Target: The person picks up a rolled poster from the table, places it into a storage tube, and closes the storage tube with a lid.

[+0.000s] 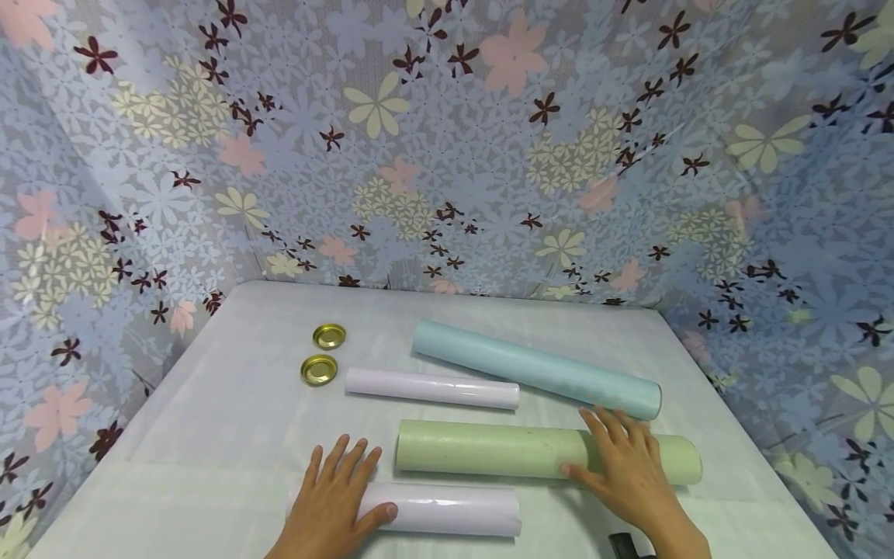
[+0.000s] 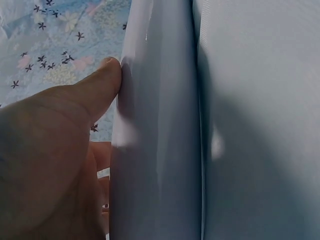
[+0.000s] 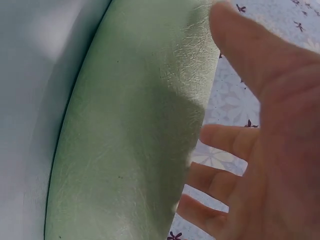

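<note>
A glossy white tube (image 1: 454,509) lies nearest the front of the table, and my left hand (image 1: 327,505) rests over its left end with fingers spread and straight. In the left wrist view the thumb (image 2: 107,80) touches the tube's side. Behind it lies a thick pale green tube (image 1: 489,449). My right hand (image 1: 628,470) rests across the green tube's right part, its fingers loosely spread. In the right wrist view the fingers (image 3: 225,140) and thumb are apart beside the green surface. The hands cover parts of both tubes.
Farther back are a thinner white tube (image 1: 433,389) and a slanting light blue tube (image 1: 538,369). Two gold round lids (image 1: 329,336) sit at the back left. A black object (image 1: 624,546) shows at the front edge beside the right wrist. Flowered cloth (image 1: 447,155) hangs around the white table (image 1: 209,435).
</note>
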Available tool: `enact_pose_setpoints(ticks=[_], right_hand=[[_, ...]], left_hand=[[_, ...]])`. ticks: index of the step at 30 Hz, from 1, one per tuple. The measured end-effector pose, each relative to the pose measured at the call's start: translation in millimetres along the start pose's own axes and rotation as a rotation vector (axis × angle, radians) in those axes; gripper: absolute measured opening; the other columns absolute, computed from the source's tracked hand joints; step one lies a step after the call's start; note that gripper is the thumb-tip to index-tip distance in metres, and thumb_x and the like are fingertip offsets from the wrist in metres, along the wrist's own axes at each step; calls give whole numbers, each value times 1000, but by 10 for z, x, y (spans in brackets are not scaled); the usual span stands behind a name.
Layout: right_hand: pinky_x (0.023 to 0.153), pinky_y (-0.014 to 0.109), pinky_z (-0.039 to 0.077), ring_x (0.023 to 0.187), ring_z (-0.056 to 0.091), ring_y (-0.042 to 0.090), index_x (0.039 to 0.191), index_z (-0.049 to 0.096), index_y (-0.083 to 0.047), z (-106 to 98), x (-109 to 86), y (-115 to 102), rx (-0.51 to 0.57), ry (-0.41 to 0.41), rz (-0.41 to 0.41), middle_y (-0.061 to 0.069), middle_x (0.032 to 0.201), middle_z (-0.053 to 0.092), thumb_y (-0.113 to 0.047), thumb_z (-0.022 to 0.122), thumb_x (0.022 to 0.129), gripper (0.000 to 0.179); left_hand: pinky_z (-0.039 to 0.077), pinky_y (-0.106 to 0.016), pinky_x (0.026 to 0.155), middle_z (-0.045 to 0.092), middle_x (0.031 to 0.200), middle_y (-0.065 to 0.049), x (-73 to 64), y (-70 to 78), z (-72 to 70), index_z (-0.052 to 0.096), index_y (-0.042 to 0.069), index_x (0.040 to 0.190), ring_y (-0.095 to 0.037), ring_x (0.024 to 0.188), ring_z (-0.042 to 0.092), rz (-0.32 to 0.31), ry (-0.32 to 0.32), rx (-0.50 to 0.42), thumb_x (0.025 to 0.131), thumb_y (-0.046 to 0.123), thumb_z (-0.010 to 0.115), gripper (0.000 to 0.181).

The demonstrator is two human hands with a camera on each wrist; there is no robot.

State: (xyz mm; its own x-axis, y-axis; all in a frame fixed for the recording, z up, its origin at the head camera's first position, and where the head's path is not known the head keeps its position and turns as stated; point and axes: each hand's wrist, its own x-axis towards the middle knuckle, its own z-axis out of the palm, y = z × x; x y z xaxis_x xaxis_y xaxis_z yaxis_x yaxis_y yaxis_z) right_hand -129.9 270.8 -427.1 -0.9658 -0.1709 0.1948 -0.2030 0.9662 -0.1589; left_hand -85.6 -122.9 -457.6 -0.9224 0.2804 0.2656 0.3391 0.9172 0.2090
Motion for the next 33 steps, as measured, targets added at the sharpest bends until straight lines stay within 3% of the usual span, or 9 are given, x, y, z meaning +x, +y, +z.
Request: enact_pose_setpoints(ticks=[4, 9, 21, 29, 33], right_hand=[[101, 68, 21, 130, 32, 47, 141, 42, -13, 19, 23, 3, -2, -22, -20, 20, 141, 44, -66, 68, 69, 93], [102, 66, 22, 127, 36, 45, 140, 44, -14, 53, 35, 15, -9, -30, -47, 18, 137, 48, -54, 79, 63, 94], [101, 61, 27, 120, 43, 43, 139, 45, -15, 111, 78, 34, -36, -21, -96, 15, 133, 52, -49, 83, 59, 95], [101, 61, 27, 116, 46, 40, 138, 47, -15, 157, 95, 36, -42, -11, -128, 13, 127, 56, -48, 84, 57, 95], [101, 61, 28, 114, 48, 39, 137, 47, -15, 172, 102, 35, -56, 0, -137, 12, 125, 57, -47, 85, 56, 95]], left_hand=[[25, -59, 110, 54, 136, -9, 5, -17, 8, 52, 13, 133, -34, 134, 40, 13, -33, -3, 81, 71, 48, 78], [29, -62, 105, 57, 131, -10, -1, -49, 18, 54, 13, 131, -35, 130, 45, 70, -69, 29, 73, 78, 50, 87], [29, -62, 105, 57, 130, -11, -31, -97, 22, 52, 12, 132, -35, 127, 48, 97, -166, 32, 65, 63, 71, 86], [31, -60, 104, 58, 129, -11, -29, -75, 5, 52, 12, 131, -34, 124, 50, 91, -178, 31, 64, 57, 75, 84], [35, -58, 103, 60, 125, -9, -29, -65, -6, 53, 12, 129, -31, 119, 53, 104, -153, 45, 65, 57, 74, 81]])
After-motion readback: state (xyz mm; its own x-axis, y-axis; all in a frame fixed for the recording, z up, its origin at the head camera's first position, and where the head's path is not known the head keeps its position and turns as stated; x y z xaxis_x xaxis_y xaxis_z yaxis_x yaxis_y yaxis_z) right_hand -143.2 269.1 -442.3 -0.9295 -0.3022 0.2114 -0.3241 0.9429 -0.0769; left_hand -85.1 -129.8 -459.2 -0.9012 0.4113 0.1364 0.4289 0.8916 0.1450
